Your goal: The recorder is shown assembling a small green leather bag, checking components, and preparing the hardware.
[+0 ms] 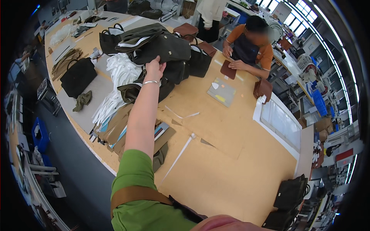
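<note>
My left arm, in a green sleeve, stretches across the table. My left hand [155, 69] is closed at the near edge of a dark olive bag [173, 48], its fingertips partly hidden against it. This bag lies on a heap of similar dark bags, with folded olive pieces [139, 37] behind it. White strips [121, 73] spill in a bundle just left of my hand. Below my wrist, a dark olive piece [129, 92] lies on the table beside brown and striped strips [115, 125]. My right hand is not in view.
Across the wooden table [219, 169], a person in an orange shirt [266, 54] handles a brown piece [228, 69] beside a grey board [221, 92]. A black bag [79, 77] lies left. Dark bags [291, 192] stand near right; a framed clear panel [281, 125] lines the right edge.
</note>
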The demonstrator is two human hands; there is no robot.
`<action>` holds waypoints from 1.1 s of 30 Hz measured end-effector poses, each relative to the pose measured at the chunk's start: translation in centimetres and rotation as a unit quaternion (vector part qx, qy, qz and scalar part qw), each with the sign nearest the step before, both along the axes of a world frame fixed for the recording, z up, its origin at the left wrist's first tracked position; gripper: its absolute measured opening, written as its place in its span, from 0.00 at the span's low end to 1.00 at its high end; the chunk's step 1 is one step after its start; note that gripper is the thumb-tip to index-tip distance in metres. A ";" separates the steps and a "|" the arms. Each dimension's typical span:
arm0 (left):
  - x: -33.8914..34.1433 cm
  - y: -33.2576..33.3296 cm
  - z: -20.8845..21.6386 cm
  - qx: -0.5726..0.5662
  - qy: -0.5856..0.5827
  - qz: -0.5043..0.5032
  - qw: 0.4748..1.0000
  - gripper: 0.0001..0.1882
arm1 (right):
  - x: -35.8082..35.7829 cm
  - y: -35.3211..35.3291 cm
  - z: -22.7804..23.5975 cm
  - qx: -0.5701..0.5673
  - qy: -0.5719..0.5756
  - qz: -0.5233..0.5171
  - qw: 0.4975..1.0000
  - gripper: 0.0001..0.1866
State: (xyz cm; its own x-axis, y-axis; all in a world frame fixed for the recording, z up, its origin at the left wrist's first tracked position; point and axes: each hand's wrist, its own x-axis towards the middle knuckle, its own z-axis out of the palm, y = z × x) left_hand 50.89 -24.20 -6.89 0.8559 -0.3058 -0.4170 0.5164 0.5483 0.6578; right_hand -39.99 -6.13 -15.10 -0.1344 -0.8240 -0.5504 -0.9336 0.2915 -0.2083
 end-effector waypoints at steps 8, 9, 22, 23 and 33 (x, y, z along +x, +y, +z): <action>-25.2 10.4 3.5 -0.186 -0.366 -0.134 0.902 0.26 | 17.1 -9.0 1.9 -0.036 -0.255 0.095 0.962 0.12; -28.9 12.8 0.8 -0.103 -0.484 -0.119 0.861 0.20 | 18.5 -10.7 1.9 -0.006 -0.312 0.092 0.946 0.13; -45.9 27.8 -8.1 0.115 -0.516 -0.465 0.710 0.29 | 25.3 -3.5 -0.8 -0.064 -0.526 0.045 0.847 0.19; -46.7 27.6 -6.6 0.104 -0.543 -0.488 0.676 0.29 | 25.9 -2.6 0.5 -0.115 -0.538 0.049 0.833 0.18; -53.0 28.7 -4.8 -0.052 -0.369 -0.507 0.777 0.12 | 21.3 -0.2 6.9 -0.077 -0.725 -0.089 0.679 0.15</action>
State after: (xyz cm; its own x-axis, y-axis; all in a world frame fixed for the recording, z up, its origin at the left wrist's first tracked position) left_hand -2.09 4.53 -11.69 0.1469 -0.9784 0.1453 0.2199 0.1755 0.9596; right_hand -18.69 -6.38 -8.20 0.3517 -0.9285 -0.1193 0.3324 0.2430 -0.9113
